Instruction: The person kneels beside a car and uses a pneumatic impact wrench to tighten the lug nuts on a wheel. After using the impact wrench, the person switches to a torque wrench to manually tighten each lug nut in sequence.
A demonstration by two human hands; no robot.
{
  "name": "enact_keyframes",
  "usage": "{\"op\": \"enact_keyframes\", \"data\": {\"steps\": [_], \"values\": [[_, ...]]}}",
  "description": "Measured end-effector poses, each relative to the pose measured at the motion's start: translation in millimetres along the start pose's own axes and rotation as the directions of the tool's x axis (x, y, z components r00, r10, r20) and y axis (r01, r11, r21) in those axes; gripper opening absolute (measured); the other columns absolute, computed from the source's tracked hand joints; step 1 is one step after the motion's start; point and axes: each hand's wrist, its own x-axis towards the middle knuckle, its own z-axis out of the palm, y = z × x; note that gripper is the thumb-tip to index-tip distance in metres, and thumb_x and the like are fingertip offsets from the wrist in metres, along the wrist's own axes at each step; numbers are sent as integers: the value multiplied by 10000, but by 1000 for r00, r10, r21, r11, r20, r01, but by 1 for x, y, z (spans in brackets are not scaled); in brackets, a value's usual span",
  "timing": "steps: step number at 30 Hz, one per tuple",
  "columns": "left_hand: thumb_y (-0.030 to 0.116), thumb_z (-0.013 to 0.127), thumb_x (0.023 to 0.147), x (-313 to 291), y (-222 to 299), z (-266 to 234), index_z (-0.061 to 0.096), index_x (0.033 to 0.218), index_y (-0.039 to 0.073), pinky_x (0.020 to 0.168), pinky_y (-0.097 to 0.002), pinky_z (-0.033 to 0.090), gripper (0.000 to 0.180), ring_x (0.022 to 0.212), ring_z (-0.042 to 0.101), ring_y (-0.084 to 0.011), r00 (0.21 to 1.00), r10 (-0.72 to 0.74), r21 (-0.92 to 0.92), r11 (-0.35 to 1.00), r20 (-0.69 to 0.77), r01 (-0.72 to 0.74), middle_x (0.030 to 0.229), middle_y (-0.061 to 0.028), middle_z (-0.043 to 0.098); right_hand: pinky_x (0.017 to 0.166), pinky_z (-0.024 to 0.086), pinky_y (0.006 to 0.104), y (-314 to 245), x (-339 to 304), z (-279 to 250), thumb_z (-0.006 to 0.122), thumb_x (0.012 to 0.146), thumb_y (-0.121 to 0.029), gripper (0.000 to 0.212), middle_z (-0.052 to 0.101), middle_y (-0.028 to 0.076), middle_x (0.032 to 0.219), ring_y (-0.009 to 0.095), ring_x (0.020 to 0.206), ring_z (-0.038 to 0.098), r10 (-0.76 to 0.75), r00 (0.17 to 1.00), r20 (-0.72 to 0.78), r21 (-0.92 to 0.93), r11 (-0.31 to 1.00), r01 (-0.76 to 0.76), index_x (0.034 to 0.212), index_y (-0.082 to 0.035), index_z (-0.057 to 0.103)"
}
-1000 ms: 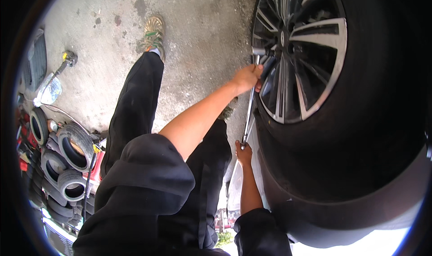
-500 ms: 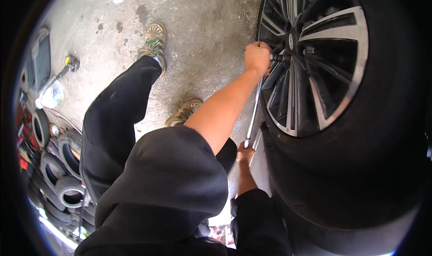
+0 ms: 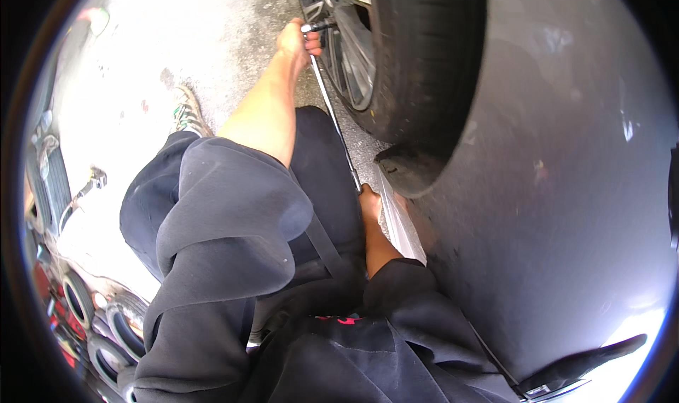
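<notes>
A long chrome socket wrench [image 3: 329,102] slants down from the car wheel [image 3: 357,56], which has a two-tone alloy rim inside a black tire. My left hand [image 3: 297,43] is closed around the wrench's head end, where a dark socket piece [image 3: 323,25] reaches toward the middle of the rim. Lower down, my right hand [image 3: 370,203] grips the far end of the handle, close to the car's side. Its fingers are partly hidden. Where the socket meets the wheel is hard to make out from here.
To the right, the dark glossy car body [image 3: 537,148] fills the view, with a mudflap [image 3: 410,169] behind the tire. Several loose tires [image 3: 109,357] lie at the lower left. A tool [image 3: 92,181] with a hose rests on the concrete floor [image 3: 233,21].
My view has shifted, so the wheel now sits higher and more of the car's side shows. Both hands keep their hold on the wrench; my bent legs have come closer to it.
</notes>
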Motion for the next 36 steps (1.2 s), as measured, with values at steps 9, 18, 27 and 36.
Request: {"op": "enact_keyframes", "data": {"steps": [9,18,27,36], "values": [[325,410,989,5,-12,-13,432,827,93,385,-303,249,283,395,295,-118,1000,4,-24,1000,30,-3,561,-43,433,870,507,547,-2,-9,-7,480,917,-272,212,682,252,1030,472,1008,641,143,973,180,-17,990,-142,1052,-197,624],[313,387,981,6,-4,-9,421,797,107,396,-314,267,278,392,296,-118,999,-9,7,1000,45,9,550,-20,398,735,542,538,-13,-15,-3,719,788,-419,337,702,202,813,412,807,691,-3,998,-62,-25,1000,1,890,-113,622],[260,493,937,5,-8,2,462,846,41,373,-327,278,240,393,328,-141,995,79,-61,995,-58,-83,608,-100,475,656,530,553,20,14,27,503,895,-164,124,679,227,766,447,748,676,-117,990,-83,-46,992,113,917,-141,622],[289,395,1014,-11,0,-9,433,804,95,400,-313,291,289,412,311,-117,994,100,8,995,-42,-100,557,-23,415,671,511,571,6,8,15,528,873,-175,98,676,230,758,455,756,673,-67,998,-8,-8,998,67,912,-138,611]]}}
